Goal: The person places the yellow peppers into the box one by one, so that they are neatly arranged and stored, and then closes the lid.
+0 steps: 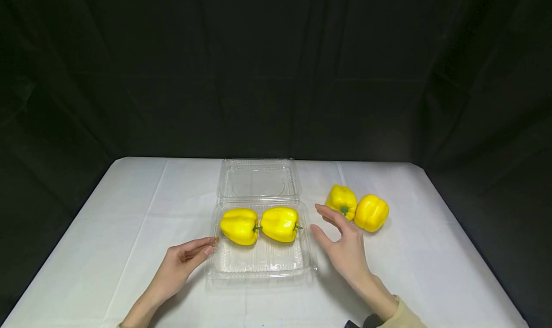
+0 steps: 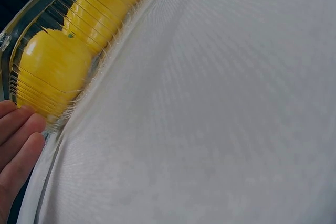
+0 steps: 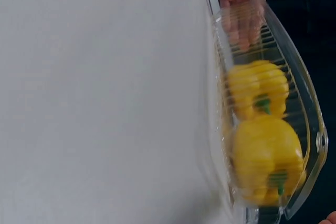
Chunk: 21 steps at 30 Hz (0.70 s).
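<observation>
A clear plastic clamshell container (image 1: 258, 263) lies with its lid (image 1: 258, 182) folded back on the table. Two yellow bell peppers, a left one (image 1: 239, 226) and a right one (image 1: 280, 224), lie on their sides in the back half of its base, stems to the right. My left hand (image 1: 177, 268) pinches the container's left rim between thumb and fingertips; its fingers (image 2: 23, 129) lie along the ribbed wall. Just off the right rim, my right hand (image 1: 345, 251) hovers with thumb and fingers spread, holding nothing.
Two more yellow bell peppers, one with its green stem facing me (image 1: 340, 199) and one beside it (image 1: 372, 213), lie right of the container, beyond my right hand. A white cloth (image 1: 129, 213) covers the table. Black curtains (image 1: 276, 79) hang behind and at both sides.
</observation>
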Tool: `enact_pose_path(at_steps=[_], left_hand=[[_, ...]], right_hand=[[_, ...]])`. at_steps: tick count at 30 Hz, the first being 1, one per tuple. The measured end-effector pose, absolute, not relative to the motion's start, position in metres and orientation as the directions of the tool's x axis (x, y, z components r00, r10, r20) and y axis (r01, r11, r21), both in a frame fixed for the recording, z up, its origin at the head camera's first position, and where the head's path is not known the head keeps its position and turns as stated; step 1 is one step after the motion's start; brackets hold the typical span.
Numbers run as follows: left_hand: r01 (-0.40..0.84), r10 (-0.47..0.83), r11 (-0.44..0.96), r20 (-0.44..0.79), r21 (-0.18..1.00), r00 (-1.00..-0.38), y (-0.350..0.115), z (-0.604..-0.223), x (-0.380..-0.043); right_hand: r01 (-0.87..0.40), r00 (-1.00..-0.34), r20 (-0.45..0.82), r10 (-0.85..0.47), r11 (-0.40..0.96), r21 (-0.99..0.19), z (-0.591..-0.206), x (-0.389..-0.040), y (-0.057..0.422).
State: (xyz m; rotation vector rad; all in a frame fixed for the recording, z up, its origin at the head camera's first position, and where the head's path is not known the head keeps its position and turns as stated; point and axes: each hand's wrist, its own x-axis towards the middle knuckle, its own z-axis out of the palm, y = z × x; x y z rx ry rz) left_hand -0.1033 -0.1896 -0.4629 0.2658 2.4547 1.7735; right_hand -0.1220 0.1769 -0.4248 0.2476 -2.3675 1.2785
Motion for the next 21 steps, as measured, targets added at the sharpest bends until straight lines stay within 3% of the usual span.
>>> enact_pose_path(at_steps=[12,21], left_hand=[[0.085,0.201,0.294,0.026,0.952,-0.979,-0.191,-0.465,-0.102],[0.083,0.201,0.293,0.023,0.953,-0.979,-0.19,-0.464,-0.103]], right_hand=[[-0.25,-0.884,0.439,0.161,0.631,-0.734,-0.434,-0.131,0.195],[-0.182,-0.892,0.391,0.226,0.613,-0.769,-0.435,-0.134,0.201]])
